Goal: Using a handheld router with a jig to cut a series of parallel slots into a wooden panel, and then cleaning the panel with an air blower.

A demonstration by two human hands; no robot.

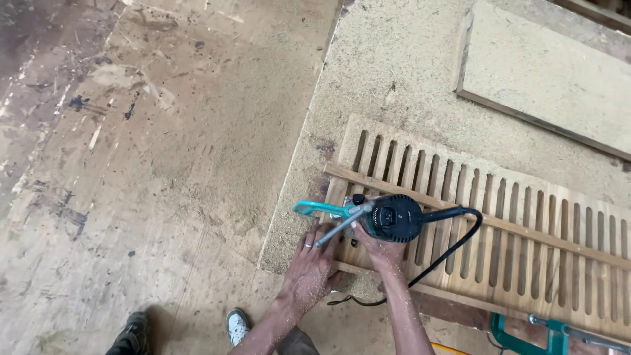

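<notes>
A black hand-held router stands on the near left end of a long wooden board cut with many parallel slots. My right hand grips the router's base from the near side. My left hand, with a ring on one finger, lies flat by the board's left end, fingers under the bar of a teal clamp. The router's black cord loops right and back toward me. Thin wooden guide strips run along the board.
The board lies on a sawdust-covered bench. A flat panel rests at the far right. A second teal clamp sits at the near right edge. The dusty floor is at left, with my shoes below.
</notes>
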